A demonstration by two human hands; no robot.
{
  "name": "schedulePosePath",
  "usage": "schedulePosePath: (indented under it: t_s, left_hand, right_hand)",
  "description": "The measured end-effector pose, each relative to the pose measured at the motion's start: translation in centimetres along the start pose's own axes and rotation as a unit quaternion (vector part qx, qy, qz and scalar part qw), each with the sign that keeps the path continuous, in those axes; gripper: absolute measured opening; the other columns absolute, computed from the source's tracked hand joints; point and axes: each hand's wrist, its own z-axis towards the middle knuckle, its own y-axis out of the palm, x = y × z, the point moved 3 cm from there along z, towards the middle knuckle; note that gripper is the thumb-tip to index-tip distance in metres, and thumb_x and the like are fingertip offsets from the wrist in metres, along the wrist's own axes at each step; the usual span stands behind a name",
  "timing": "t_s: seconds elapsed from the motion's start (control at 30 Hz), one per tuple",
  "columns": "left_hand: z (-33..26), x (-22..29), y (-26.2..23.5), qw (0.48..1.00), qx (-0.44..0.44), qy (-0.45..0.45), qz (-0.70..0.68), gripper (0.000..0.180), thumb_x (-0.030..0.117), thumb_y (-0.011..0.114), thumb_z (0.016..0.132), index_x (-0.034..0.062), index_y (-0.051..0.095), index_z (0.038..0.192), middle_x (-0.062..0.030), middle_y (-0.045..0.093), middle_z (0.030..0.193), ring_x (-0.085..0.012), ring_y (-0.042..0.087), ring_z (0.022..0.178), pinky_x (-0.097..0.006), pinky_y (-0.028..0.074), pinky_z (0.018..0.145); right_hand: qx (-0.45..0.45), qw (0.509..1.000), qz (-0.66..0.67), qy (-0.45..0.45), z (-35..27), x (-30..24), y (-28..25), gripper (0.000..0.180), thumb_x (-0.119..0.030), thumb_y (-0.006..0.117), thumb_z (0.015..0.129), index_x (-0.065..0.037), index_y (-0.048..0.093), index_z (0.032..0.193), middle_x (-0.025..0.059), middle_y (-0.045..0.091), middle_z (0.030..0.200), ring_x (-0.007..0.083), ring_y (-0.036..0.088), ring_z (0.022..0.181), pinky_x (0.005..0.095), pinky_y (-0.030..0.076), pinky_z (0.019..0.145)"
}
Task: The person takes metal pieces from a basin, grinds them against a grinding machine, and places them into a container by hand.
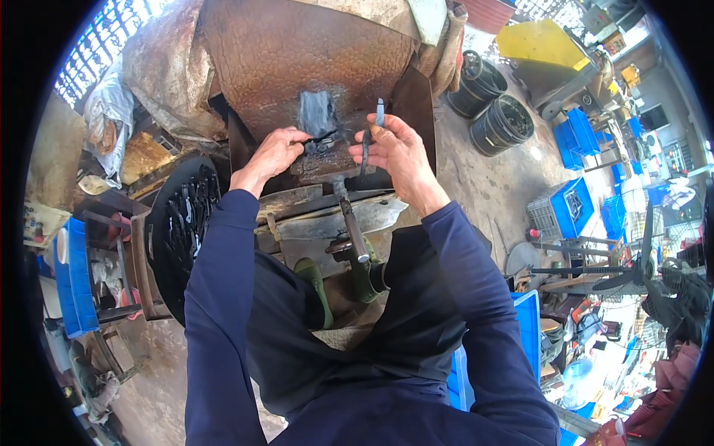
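At the far left of the frame a blue crate (74,290) sits beside a round black basket (182,230) filled with dark metal pieces. Just right of it, in the upper middle, the person's left hand (274,154) is curled, fingertips pinching a small dark metal piece (321,141) against the worn grey patch (318,113) on a rusty brown machine housing (297,52). To the right, the right hand (398,152) is closed around a thin dark metal tool (370,137), held upright, its pale tip rising above the fingers. Below both hands, in the centre, a metal lever (354,234) slopes down over a grey steel plate (335,219). Farther right, two black tubs (491,100) stand on the concrete floor (483,178), with blue crates (573,204) beyond at the right.
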Motion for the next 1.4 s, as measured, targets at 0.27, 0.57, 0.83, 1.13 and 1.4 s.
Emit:
schedulePosePath:
  t_s: [0.27, 0.57, 0.83, 1.13, 1.4]
  left_hand:
    - [0.0, 1.7, -0.8, 0.988, 0.021, 0.113, 0.104, 0.029, 0.011, 0.059, 0.089, 0.0024, 0.072, 0.113, -0.0182, 0.067, 0.103, -0.0374, 0.066, 0.097, -0.044, 0.051, 0.086]
    - [-1.1, 0.7, -2.5, 0.990, 0.082, 0.070, 0.095, 0.027, 0.021, 0.059, 0.095, -0.0030, 0.072, 0.097, -0.0097, 0.069, 0.078, -0.0170, 0.064, 0.069, -0.032, 0.049, 0.063]
    - [-0.3, 0.0, -3.2, 0.987, 0.089, -0.085, 0.106, 0.034, 0.026, 0.058, 0.097, -0.0044, 0.070, 0.089, -0.0134, 0.068, 0.076, -0.0201, 0.063, 0.064, -0.035, 0.047, 0.063]
    - [0.2, 0.3, -4.8, 0.975, 0.213, -0.027, 0.061, 0.032, 0.028, 0.058, 0.098, -0.0012, 0.071, 0.105, -0.0144, 0.070, 0.092, -0.0252, 0.067, 0.087, -0.035, 0.049, 0.080]
    - [-0.6, 3.5, -6.3, 0.949, 0.313, -0.008, 0.031, 0.032, 0.028, 0.056, 0.101, 0.0036, 0.070, 0.117, -0.0107, 0.066, 0.123, -0.0269, 0.061, 0.116, -0.035, 0.044, 0.101]
  right_hand:
    - [-0.026, 0.988, -0.151, 0.015, -0.8, 0.4, -0.4, 0.030, -0.018, 0.067, 0.097, -0.003, 0.059, 0.122, 0.0080, 0.066, 0.096, 0.0150, 0.065, 0.075, 0.0308, 0.056, 0.072]
    - [-0.189, 0.845, -0.416, -0.277, -5.0, 3.9, 0.3, 0.023, -0.004, 0.063, 0.076, -0.005, 0.072, 0.097, 0.0156, 0.070, 0.093, 0.0367, 0.068, 0.094, 0.0446, 0.055, 0.082]
    - [-0.253, 0.760, -0.514, -0.307, -8.8, 3.6, -1.1, 0.044, -0.003, 0.065, 0.076, -0.008, 0.062, 0.120, 0.0123, 0.061, 0.129, 0.0357, 0.064, 0.107, 0.0455, 0.054, 0.086]
    - [-0.163, 0.806, -0.441, -0.358, -6.4, 2.3, 0.7, 0.041, -0.001, 0.066, 0.078, -0.006, 0.062, 0.118, 0.0141, 0.065, 0.118, 0.0382, 0.065, 0.101, 0.0480, 0.053, 0.081]
    - [0.013, 0.941, -0.276, -0.196, 1.3, -1.6, 5.8, 0.015, -0.009, 0.066, 0.090, 0.000, 0.058, 0.099, 0.0212, 0.062, 0.069, 0.0389, 0.066, 0.064, 0.0453, 0.051, 0.060]
